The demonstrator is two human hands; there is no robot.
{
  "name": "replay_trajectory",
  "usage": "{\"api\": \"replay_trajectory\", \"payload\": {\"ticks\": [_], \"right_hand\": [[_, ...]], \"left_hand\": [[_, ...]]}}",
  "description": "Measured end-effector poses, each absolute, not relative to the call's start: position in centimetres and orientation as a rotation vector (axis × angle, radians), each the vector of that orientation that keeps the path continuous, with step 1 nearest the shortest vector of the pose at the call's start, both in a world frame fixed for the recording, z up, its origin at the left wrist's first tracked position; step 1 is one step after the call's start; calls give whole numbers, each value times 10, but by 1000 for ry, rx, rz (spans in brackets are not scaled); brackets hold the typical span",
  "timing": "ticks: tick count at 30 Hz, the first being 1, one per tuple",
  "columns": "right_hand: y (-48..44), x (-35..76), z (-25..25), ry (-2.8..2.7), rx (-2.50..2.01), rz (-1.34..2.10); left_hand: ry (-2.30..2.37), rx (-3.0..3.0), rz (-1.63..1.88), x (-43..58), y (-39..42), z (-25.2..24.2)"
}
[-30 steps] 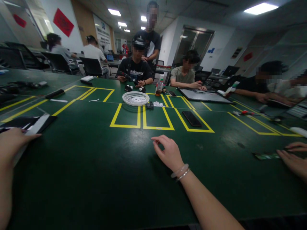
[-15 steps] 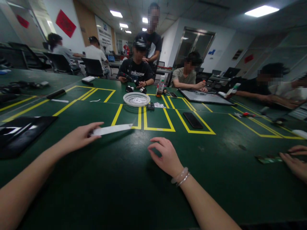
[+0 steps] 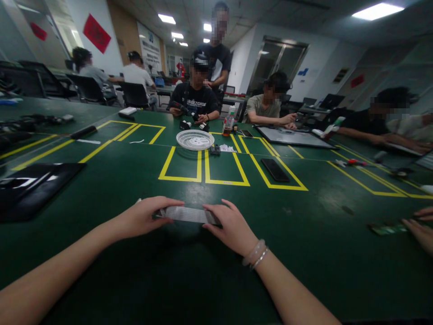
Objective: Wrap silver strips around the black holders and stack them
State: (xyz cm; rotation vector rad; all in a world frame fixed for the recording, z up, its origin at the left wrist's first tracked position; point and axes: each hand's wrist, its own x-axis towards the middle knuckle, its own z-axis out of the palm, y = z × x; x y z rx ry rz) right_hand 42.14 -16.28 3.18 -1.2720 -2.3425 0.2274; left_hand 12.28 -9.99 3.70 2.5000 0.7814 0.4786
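Observation:
A narrow strip of paper (image 3: 189, 215), pale grey with what look like faint printed lines, is stretched level between my two hands just in front of me. My left hand (image 3: 147, 216) pinches its left end between thumb and fingers. At the other end, the thumb and fingers of my right hand (image 3: 230, 223) close round the strip; bracelets circle that wrist. My fingertips cover both ends of the paper. Below lies the dark green table (image 3: 189, 280).
Yellow tape boxes mark the table beyond my hands. A white round basket (image 3: 195, 140), a black phone (image 3: 274, 170) and a drink bottle (image 3: 228, 124) stand there. A glossy black panel (image 3: 37, 189) lies left. A co-worker's hands (image 3: 419, 228) are at the right edge beside a green strip (image 3: 389, 229).
My left hand has brought the paper strip right and towards me. My right hand, empty before, has closed on its free end. The view has shifted slightly.

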Motion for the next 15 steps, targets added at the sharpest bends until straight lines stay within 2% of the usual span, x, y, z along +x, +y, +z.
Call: {"api": "replay_trajectory", "payload": {"ticks": [5, 9, 12, 15], "right_hand": [[-157, 428, 32, -2181, -1297, 332], [-144, 439, 29, -1707, -1309, 564], [-135, 446, 26, -1372, -1266, 763], [-132, 450, 27, -1140, -1255, 821]], "left_hand": [[948, 2763, 588, 105, -84, 52], [1791, 2819, 740, 50, -63, 68], [2409, 2474, 429, -14, -52, 65], [2584, 1983, 200, -73, -44, 47]]}}
